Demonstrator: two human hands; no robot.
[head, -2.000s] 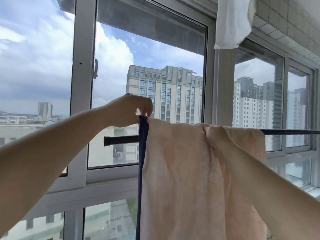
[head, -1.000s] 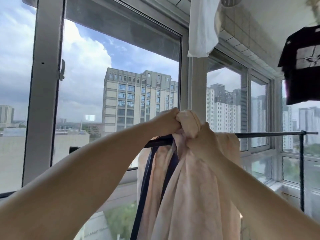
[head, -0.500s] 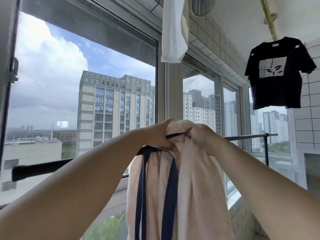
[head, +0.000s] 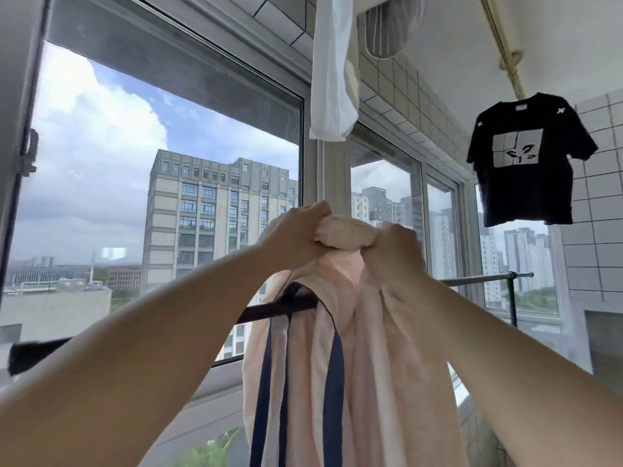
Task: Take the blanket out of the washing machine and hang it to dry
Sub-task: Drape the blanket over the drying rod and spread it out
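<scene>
Fingers curled tight on both sides, left hand (head: 296, 235) and right hand (head: 392, 246) clamping one bunched wad of the pink blanket (head: 344, 348), lifted just above the black drying rail (head: 276, 311). Rest of the cloth, with its navy edging, hanging down in folds over the rail. Hanging step under way, by the look of it, not finished. Next, probably: part the hands along the rail, spread the bunch flat, keep hold so nothing slides off.
</scene>
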